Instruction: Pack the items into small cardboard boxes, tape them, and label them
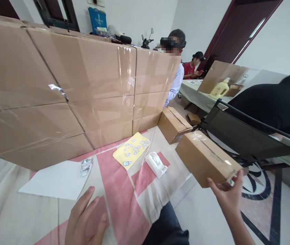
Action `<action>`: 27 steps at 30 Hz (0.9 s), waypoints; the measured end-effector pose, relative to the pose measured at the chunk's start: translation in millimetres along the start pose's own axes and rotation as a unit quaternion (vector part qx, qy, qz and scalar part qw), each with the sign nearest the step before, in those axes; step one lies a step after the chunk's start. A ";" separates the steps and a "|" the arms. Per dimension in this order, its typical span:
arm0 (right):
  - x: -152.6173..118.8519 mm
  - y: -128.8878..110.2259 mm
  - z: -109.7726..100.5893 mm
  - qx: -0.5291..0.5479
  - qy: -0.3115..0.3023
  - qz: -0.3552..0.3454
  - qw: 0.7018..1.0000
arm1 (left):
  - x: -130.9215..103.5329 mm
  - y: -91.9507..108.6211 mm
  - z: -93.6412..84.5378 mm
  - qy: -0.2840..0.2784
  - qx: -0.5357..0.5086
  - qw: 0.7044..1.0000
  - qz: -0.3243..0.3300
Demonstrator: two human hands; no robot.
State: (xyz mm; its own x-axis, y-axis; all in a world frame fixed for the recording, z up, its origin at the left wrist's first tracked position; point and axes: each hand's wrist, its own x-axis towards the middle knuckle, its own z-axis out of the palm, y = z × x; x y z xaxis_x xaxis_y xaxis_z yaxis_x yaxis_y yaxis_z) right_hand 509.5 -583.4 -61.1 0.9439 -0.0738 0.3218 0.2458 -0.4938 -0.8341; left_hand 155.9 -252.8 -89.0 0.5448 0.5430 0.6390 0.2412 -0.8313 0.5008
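My right hand grips the near end of a taped brown cardboard box, thumb on one side and fingers on the other. The box is at the table's right edge; whether it rests on anything is hidden. Open and empty, my left hand is over the pink and white tablecloth, fingers apart. Between the hands and the cardboard wall lie a white tape dispenser and a yellow sheet with several small white pieces on it. Left of them is a white paper with a crumpled clear-and-silver scrap.
A wall of taped cardboard boxes closes off the table's far side. Another carton stands beyond the held one. At right, a person in black sits in a folding chair. A yellow jug stands on a farther table; two people are behind.
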 end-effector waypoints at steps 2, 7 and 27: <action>-0.6 -1.7 20.3 0.018 -0.027 0.025 0.999 | 0.0 3.1 0.7 -0.013 -0.012 1.000 -0.015; 6.9 -9.2 55.7 0.031 -0.053 0.007 0.998 | 3.7 5.4 4.2 -0.041 -0.011 0.999 -0.034; 35.1 -89.1 136.4 0.109 -0.113 -0.063 0.986 | 20.4 -26.2 -88.8 0.045 0.000 0.994 -0.101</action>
State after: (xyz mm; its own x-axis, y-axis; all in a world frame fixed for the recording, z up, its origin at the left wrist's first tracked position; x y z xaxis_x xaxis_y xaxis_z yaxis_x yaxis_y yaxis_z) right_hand 550.8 -423.8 -36.6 0.9215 0.1835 0.3422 0.3831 -0.2867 -0.8781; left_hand 89.4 -209.4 -37.2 0.4117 0.7073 0.5747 0.3386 -0.7042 0.6241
